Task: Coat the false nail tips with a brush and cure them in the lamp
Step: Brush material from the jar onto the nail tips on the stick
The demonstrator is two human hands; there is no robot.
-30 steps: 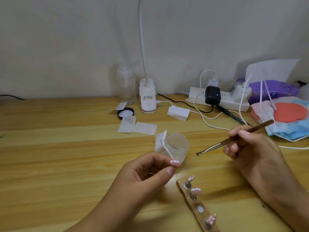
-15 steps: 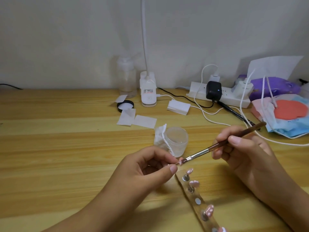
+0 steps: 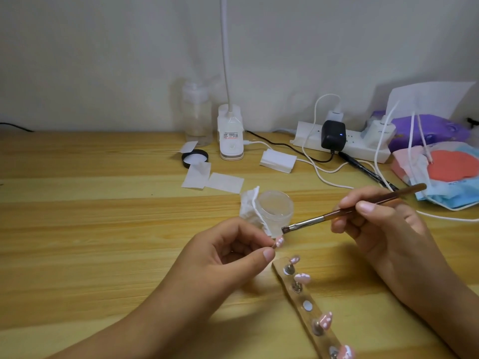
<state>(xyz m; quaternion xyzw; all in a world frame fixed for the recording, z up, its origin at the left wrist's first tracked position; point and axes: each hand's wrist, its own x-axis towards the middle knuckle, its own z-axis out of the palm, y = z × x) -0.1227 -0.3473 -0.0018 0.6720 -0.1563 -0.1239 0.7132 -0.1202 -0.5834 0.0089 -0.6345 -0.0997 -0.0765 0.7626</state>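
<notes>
Somewhere in the middle of the coating, by the look of it. Pinching one small pink nail tip (image 3: 279, 241) between the thumb and fingertips of the left hand (image 3: 228, 255). Holding the brush (image 3: 350, 209) like a pencil in the right hand (image 3: 383, 229), fingers curled round the stem. Brush hairs just above the pinched tip, very near, touching or not too hard to tell. Between both hands and a bit lower, a long holder strip (image 3: 308, 317) on the tabletop (image 3: 103, 229), with four more pink tips on little pegs and one bare round spot. No way of telling coated tips from plain ones. Just past the left fingertips, a small clear jar (image 3: 274, 207) beside a crumpled wipe (image 3: 247, 207). Far beyond both hands, by the wall, a white lamp (image 3: 230, 136) with a long neck. Nothing under it, so curing likely not begun yet.
</notes>
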